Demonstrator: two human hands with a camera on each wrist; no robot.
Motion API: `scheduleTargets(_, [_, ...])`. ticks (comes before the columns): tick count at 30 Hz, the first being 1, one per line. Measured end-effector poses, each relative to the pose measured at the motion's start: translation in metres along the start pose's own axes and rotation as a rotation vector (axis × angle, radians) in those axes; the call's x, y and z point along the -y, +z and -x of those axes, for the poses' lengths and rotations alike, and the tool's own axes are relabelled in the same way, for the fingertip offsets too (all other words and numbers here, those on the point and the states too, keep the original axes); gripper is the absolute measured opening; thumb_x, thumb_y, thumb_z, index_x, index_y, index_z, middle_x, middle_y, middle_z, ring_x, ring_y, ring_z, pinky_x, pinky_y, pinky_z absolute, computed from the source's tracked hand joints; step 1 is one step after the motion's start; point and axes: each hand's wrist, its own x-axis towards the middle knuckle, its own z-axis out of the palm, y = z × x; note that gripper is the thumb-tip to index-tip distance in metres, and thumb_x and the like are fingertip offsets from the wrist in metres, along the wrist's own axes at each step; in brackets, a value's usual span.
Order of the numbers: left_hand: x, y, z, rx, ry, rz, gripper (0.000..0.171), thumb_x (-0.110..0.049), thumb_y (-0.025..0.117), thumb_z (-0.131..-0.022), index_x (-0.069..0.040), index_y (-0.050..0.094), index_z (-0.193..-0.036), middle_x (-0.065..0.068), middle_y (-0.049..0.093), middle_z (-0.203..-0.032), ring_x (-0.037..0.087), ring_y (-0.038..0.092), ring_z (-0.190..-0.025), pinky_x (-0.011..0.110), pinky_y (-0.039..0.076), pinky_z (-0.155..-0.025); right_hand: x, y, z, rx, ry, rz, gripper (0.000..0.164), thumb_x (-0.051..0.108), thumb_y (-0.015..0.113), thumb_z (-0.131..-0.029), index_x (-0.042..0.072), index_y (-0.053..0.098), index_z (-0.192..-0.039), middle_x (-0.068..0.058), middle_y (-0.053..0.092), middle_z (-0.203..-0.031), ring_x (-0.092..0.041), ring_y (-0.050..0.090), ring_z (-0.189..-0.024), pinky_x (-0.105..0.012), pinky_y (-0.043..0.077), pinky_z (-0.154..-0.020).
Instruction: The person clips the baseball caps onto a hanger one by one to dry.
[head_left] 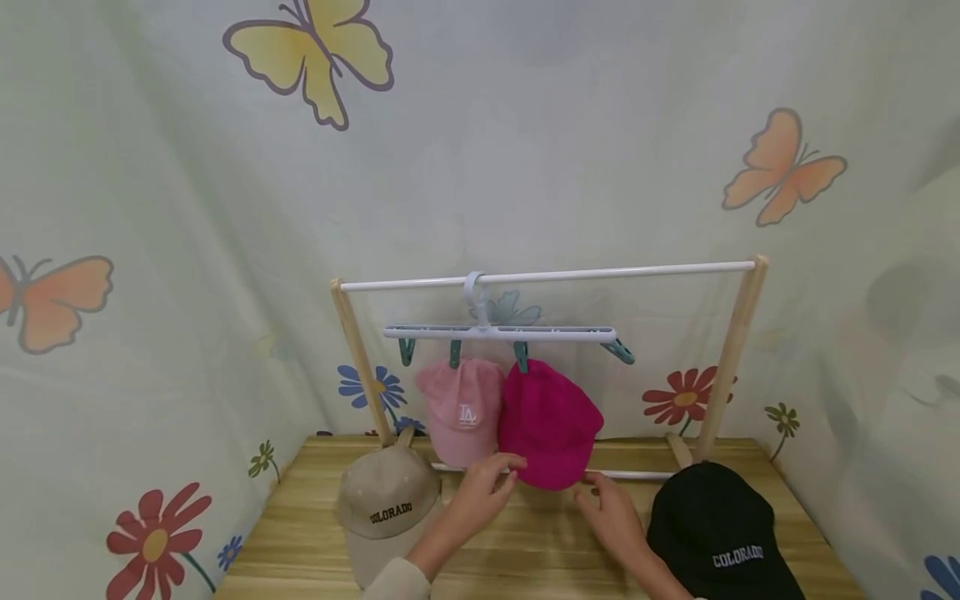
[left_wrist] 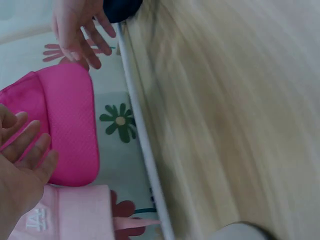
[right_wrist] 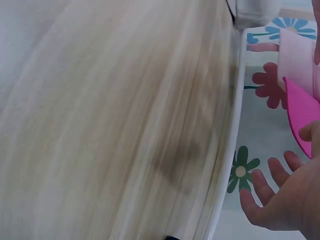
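- COLORADO is stitched in dark capitals, its first letter partly obscured, on the beige cap (head_left: 388,492), which is set near the left edge of the worktop (head_left: 543,550).
- The same word, COLORADO, is shown in white on the black cap (head_left: 712,517), placed toward the front right corner.
- The interlocked white letters LA can be read on the pale pink cap (head_left: 459,412); the smaller marking beneath them is too small to be read.
- The left hand (head_left: 480,496) is reached forward from the front edge, its forearm slanted inward out of a pale sleeve (head_left: 400,581).
- The right hand (head_left: 611,517) is held opposite, its forearm angled in from the front right, beside the black cap.
- The fingers of both hands are parted and gently bent.
- The magenta cap (head_left: 551,425) is hung brim down above the back part of the worktop, near the middle of its width, its crown held by a green clip (head_left: 521,357).
- Its brim is framed by the hands: the left fingertips are seen in front of its left side, the right ones just by its right edge. Whether the cloth is touched cannot be told.
- The pale pink cap is hung directly beside it, from the same white hanger (head_left: 498,333), which is hooked over the rail (head_left: 630,272) of the rack standing along the back edge.
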Motion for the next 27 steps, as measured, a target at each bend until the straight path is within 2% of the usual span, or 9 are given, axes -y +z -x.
scheduleTargets(5, [0.002, 0.005, 0.014, 0.035, -0.074, -0.012, 0.023, -0.009, 0.058, -0.101, -0.009, 0.071, -0.119, 0.002, 0.071, -0.122, 0.020, 0.064, -0.119, 0.037, 0.050, -0.103, -0.003, 0.005, 0.005, 0.024, -0.038, 0.061, 0.031, 0.022, 0.069, -0.096, 0.004, 0.070, -0.122, -0.014, 0.068, -0.123, -0.034, 0.065, -0.108, -0.050, 0.054, -0.090])
scheduleTargets(12, [0.009, 0.017, 0.026, 0.028, -0.086, -0.043, 0.023, -0.009, 0.055, -0.102, -0.008, 0.071, -0.119, 0.003, 0.071, -0.120, 0.020, 0.066, -0.114, 0.037, 0.051, -0.101, -0.007, 0.008, 0.008, 0.019, -0.131, 0.123, 0.031, 0.023, 0.071, -0.096, 0.006, 0.071, -0.122, -0.010, 0.070, -0.121, -0.033, 0.064, -0.115, -0.052, 0.051, -0.096])
scheduleTargets(19, [0.008, 0.026, 0.032, 0.025, -0.129, -0.029, 0.025, -0.012, 0.050, -0.105, -0.009, 0.071, -0.119, 0.004, 0.072, -0.120, 0.021, 0.066, -0.114, 0.039, 0.052, -0.100, -0.007, 0.003, 0.009, 0.040, -0.122, 0.146, 0.033, 0.027, 0.071, -0.096, 0.009, 0.070, -0.123, -0.008, 0.070, -0.123, -0.031, 0.064, -0.114, -0.050, 0.052, -0.095])
scheduleTargets(27, [0.005, 0.031, 0.032, 0.036, -0.146, 0.004, 0.027, -0.013, 0.046, -0.108, -0.009, 0.070, -0.119, 0.003, 0.071, -0.118, 0.018, 0.066, -0.111, 0.035, 0.054, -0.095, -0.007, -0.004, 0.009, 0.034, -0.130, 0.142, 0.034, 0.027, 0.071, -0.096, 0.007, 0.070, -0.123, -0.009, 0.069, -0.123, -0.033, 0.063, -0.115, -0.053, 0.051, -0.095])
